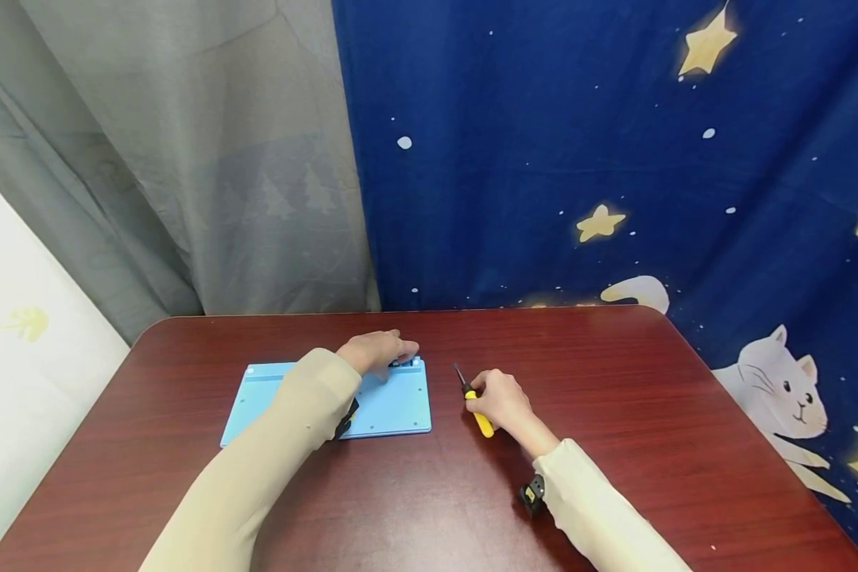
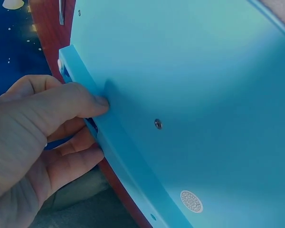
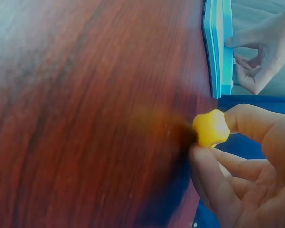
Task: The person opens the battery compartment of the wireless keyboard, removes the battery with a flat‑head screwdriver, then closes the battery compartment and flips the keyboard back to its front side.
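Observation:
A light blue keyboard (image 1: 400, 405) lies on its face on the table, its screwed underside and thicker back ridge upward. At the ridge's right part, my left hand (image 1: 377, 349) grips: in the left wrist view the thumb (image 2: 97, 102) presses the ridge near a dark opening, while the other fingers curl at its outer side. To the keyboard's right, my right hand (image 1: 502, 400) pinches a screwdriver by its yellow handle (image 3: 211, 128) between thumb and fingers. Its thin metal shank (image 1: 459, 373) points away from me, close over the table. My left sleeve covers part of the keyboard.
The red-brown wooden table (image 1: 586, 357) carries all of this. Behind its far edge hang a grey curtain (image 1: 257, 159) and a blue curtain (image 1: 508, 159) with stars and a cat. A small screw (image 2: 158, 124) and a round sticker (image 2: 192, 201) show on the keyboard's underside.

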Demonstrator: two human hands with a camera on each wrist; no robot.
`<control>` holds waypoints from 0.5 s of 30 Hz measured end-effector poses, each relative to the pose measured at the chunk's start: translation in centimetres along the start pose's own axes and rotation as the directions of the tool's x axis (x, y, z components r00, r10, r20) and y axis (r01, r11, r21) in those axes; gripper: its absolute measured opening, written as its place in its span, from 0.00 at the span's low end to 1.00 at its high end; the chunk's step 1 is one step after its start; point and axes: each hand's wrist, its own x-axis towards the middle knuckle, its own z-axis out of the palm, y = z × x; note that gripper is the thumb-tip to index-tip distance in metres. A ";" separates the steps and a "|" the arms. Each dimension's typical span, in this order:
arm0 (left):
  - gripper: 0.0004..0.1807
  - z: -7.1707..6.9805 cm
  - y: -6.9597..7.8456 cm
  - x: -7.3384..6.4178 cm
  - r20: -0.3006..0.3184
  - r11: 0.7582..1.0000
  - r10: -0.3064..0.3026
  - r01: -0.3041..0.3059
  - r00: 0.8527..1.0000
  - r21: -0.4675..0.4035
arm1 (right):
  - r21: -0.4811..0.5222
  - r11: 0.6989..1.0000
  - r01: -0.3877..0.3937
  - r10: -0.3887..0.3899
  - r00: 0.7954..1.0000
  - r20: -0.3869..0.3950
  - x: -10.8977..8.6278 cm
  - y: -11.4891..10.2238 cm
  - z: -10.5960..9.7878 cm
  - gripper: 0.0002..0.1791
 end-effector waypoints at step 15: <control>0.18 1.1 -1.1 -0.4 -0.152 0.993 0.026 -0.044 0.988 -0.113 | 0.129 0.992 0.009 -0.009 1.000 0.003 -0.2 0.5 0.2 0.17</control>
